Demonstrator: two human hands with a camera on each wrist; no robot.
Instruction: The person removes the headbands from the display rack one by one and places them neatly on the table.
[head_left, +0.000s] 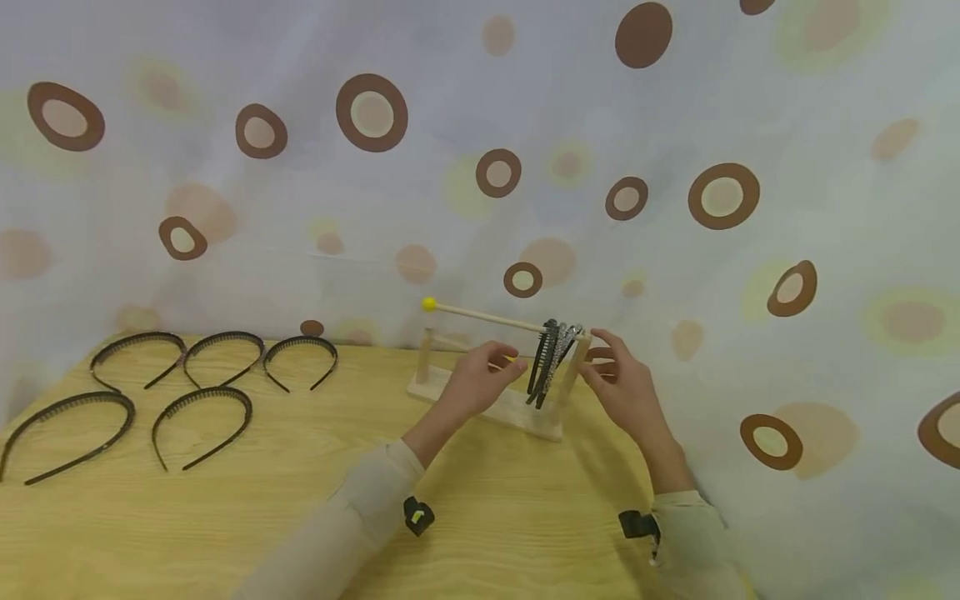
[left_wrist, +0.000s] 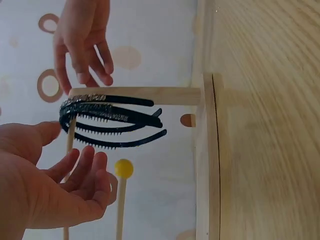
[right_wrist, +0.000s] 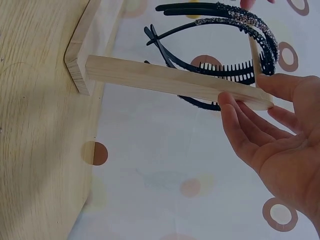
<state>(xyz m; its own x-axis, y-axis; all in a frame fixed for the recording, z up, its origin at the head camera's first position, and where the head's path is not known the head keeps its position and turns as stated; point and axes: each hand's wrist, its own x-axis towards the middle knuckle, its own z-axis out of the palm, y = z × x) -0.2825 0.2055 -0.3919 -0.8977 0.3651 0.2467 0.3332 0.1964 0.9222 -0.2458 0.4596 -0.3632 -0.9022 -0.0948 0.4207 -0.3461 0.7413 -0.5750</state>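
Observation:
Several black toothed headbands (head_left: 547,358), some glittery, hang bunched on the upper rod (head_left: 487,314) of a wooden rack, near its right post (right_wrist: 170,80). My left hand (left_wrist: 65,185) is beside this rod, thumb on one side and loosely bent fingers on the other, close to the headbands. In the head view the same left hand (head_left: 480,375) is left of the bunch. My right hand (head_left: 626,383) is at the outer side of the right post. In the right wrist view, fingertips of that right hand (right_wrist: 280,135) rest at the post's top end.
More black headbands (head_left: 202,404) lie in two rows on the left of the wooden table (head_left: 300,517). The rack's base board (head_left: 427,385) stands near the back edge. A yellow ball (left_wrist: 124,168) caps a second rod. Behind hangs a patterned white curtain (head_left: 450,167).

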